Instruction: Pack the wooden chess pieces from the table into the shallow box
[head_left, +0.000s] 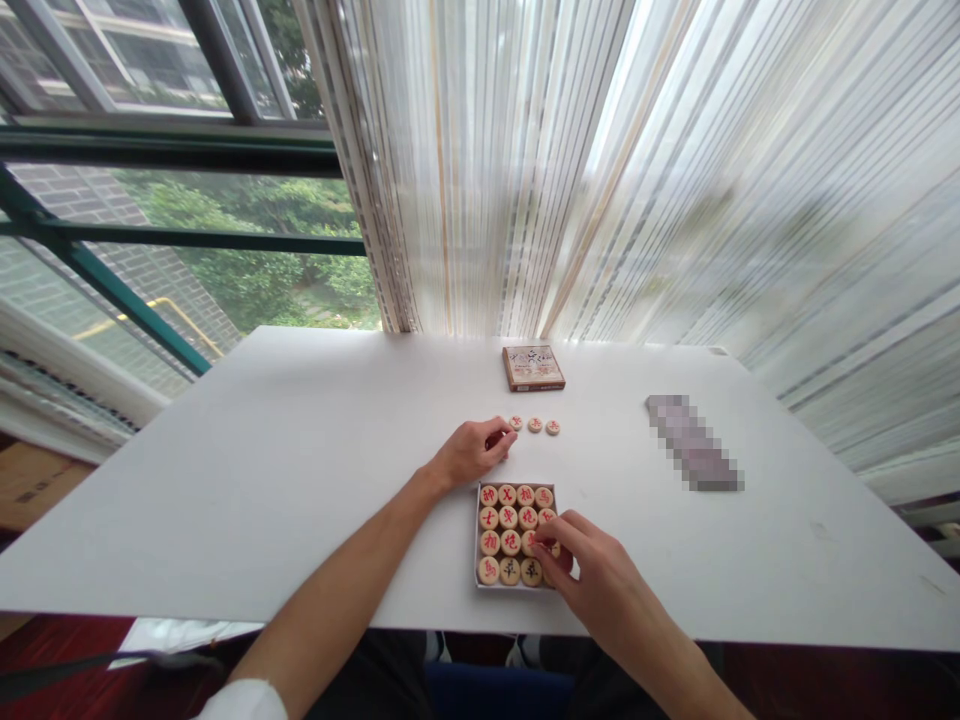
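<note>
My left hand [476,450] is past the far side of an open box, its fingers curled and closed at the leftmost Chinese chess piece [516,423] of a short row. Two more round pieces with red characters, a middle one [535,425] and a right one [553,428], lie beside it. The shallow white box [478,540] holds rows of wooden pieces, mostly red-marked, with black-marked ones in the near row. Over its right side is my right hand [581,560], thumb and forefinger pinched at a red-marked piece [529,541]. My fingers cover the box's near right corner.
A flat brown printed box [534,368] lies at the back of the white table [300,430]. A blurred-out dark object [694,445] is on the right. Behind the table hang string curtains [480,180], with a window at the left.
</note>
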